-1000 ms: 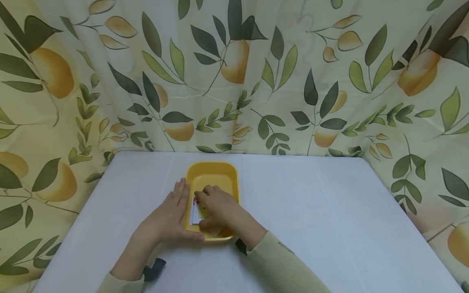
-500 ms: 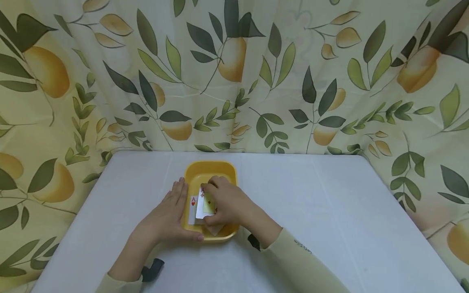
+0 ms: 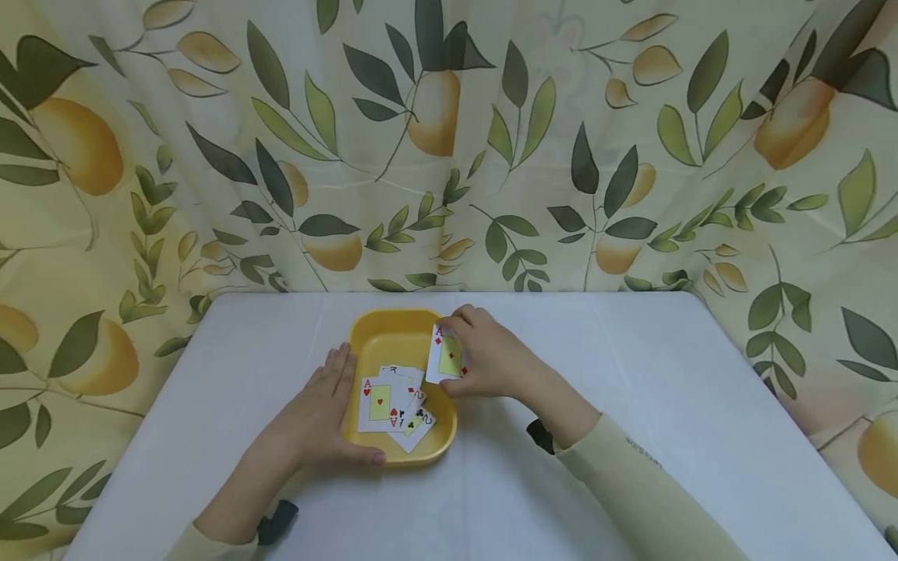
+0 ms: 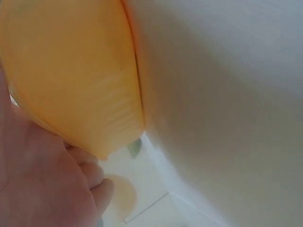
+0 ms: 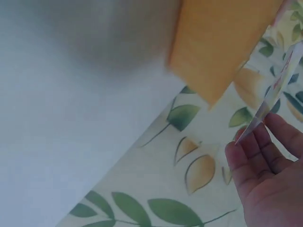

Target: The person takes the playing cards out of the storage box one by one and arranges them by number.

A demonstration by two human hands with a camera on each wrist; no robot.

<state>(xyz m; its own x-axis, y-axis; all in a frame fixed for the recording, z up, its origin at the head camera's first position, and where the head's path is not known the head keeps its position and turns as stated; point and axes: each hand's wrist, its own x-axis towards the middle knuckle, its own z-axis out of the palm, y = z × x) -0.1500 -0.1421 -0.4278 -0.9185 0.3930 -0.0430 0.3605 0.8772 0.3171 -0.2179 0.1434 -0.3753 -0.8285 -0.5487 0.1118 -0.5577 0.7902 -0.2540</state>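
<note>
A yellow plastic tray [image 3: 396,331] stands on the white table. My right hand [image 3: 494,354] pinches an ace of diamonds playing card [image 3: 449,357] by its edges, raised over the tray's right rim. In the right wrist view, that card [image 5: 272,97] appears nearly edge-on between fingers and thumb. Inside the tray, an ace of hearts [image 3: 380,393] lies face up on several overlapping cards, with a two of clubs [image 3: 414,436] showing in front. My left hand [image 3: 312,413] rests against the tray's left side, fingers straight, thumb along the front rim. The left wrist view shows the tray's outer wall [image 4: 71,61].
A white cloth [image 3: 596,374] covers the table. Behind it hangs a curtain [image 3: 519,156] printed with leaves and fruit. The table's far edge runs just beyond the tray, and both forearms reach in from the front.
My right hand has lifted the ace of diamonds from the pile and carried it right to the rim, uncovering the ace of hearts and other cards. My left hand stays at the tray.
</note>
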